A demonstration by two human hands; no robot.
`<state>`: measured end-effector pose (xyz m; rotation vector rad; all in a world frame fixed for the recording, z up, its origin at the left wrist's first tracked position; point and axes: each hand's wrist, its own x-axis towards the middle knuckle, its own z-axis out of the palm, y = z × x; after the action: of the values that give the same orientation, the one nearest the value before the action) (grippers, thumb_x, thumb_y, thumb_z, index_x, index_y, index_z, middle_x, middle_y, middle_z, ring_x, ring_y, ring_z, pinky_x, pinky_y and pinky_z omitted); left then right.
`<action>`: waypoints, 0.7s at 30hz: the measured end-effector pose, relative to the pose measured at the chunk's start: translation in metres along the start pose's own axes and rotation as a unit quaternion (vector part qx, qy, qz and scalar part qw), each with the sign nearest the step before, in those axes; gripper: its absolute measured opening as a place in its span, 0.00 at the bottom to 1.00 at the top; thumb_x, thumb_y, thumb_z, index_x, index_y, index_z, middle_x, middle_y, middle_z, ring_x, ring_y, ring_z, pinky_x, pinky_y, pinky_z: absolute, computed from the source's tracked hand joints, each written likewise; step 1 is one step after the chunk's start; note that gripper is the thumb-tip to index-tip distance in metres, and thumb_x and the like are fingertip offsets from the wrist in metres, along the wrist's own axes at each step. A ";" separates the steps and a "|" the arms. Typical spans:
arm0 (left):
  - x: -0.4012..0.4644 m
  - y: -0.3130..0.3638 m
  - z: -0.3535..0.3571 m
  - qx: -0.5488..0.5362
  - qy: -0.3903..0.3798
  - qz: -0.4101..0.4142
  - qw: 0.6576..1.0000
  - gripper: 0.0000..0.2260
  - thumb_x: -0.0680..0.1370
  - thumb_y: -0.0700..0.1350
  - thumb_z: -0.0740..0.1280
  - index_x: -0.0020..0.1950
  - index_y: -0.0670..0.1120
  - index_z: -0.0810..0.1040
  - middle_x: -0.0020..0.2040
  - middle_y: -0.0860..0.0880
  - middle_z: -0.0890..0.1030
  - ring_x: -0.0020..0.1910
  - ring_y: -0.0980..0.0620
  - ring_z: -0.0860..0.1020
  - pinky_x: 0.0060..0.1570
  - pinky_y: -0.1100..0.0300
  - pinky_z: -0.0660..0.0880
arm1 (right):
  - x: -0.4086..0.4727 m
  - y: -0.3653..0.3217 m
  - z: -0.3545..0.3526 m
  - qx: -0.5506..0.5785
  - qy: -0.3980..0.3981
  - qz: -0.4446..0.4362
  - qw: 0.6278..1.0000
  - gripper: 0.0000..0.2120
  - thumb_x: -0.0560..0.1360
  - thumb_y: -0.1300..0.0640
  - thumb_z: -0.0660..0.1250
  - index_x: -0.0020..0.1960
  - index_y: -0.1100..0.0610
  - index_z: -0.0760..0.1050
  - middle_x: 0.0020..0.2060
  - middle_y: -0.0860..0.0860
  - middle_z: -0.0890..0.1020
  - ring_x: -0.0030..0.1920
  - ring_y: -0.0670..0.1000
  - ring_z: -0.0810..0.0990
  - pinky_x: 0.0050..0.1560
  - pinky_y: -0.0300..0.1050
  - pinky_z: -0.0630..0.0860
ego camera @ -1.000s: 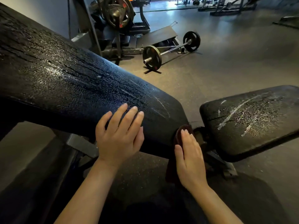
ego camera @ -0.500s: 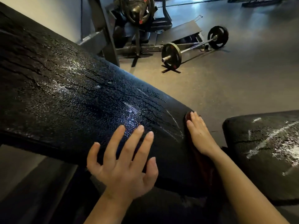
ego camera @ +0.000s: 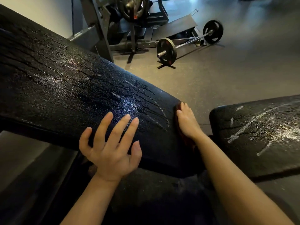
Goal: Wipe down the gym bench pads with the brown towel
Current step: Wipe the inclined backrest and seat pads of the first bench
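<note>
The right hand (ego camera: 186, 122) is pressing the brown cloth towel (ego camera: 184, 137) flat-fingered against the end of the wet, cracked black back pad (ego camera: 65, 95); the left hand (ego camera: 112, 143) is spreading open and empty on it. Next, probably sweeping the towel up across the wet top.

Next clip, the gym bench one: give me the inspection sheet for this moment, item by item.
Surface: back pad cracked, wet with droplets; seat pad streaked white.
Job's things: brown towel against the back pad's end.
Clutter: nothing seen on the pads.
Grippers: left hand open, fingers spread at the back pad's edge; right hand flat, pressing the towel.
Cables: nothing seen.
Surroundings: barbell on the floor, rack behind.
</note>
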<state>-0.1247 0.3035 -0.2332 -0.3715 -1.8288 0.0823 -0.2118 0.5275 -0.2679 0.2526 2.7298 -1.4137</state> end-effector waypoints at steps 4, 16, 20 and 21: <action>0.001 0.000 -0.001 -0.001 0.001 0.002 1.000 0.20 0.81 0.53 0.54 0.60 0.53 0.83 0.58 0.54 0.84 0.66 0.47 0.73 0.69 0.48 0.55 | -0.060 0.012 0.006 0.010 -0.001 0.006 1.000 0.25 0.86 0.52 0.45 0.81 0.55 0.44 0.80 0.51 0.44 0.79 0.50 0.42 0.76 0.45 0.41; -0.003 -0.006 -0.002 -0.026 0.007 0.032 0.999 0.21 0.83 0.52 0.52 0.61 0.52 0.83 0.59 0.53 0.84 0.66 0.48 0.74 0.66 0.47 0.58 | -0.176 -0.014 0.072 -0.042 0.199 -0.272 0.941 0.25 0.81 0.51 0.54 0.76 0.56 0.65 0.74 0.48 0.65 0.77 0.47 0.59 0.77 0.43 0.52; -0.003 -0.007 -0.002 -0.022 0.009 0.046 0.999 0.21 0.83 0.53 0.52 0.62 0.51 0.83 0.61 0.53 0.83 0.67 0.48 0.73 0.66 0.48 0.58 | -0.157 0.028 0.047 -0.167 0.149 -0.427 0.876 0.28 0.80 0.50 0.61 0.78 0.53 0.59 0.77 0.52 0.64 0.78 0.52 0.60 0.77 0.52 0.57; -0.003 -0.007 -0.001 -0.023 0.008 0.048 0.999 0.21 0.83 0.53 0.52 0.62 0.51 0.83 0.61 0.53 0.82 0.67 0.48 0.73 0.65 0.48 0.58 | -0.151 0.044 0.042 -0.205 0.155 -0.447 0.857 0.30 0.79 0.50 0.64 0.78 0.53 0.58 0.77 0.53 0.63 0.77 0.54 0.60 0.76 0.55 0.59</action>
<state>-0.1247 0.2963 -0.2338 -0.4923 -1.7986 0.1031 -0.0566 0.5008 -0.3090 -1.0230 3.5131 -0.8319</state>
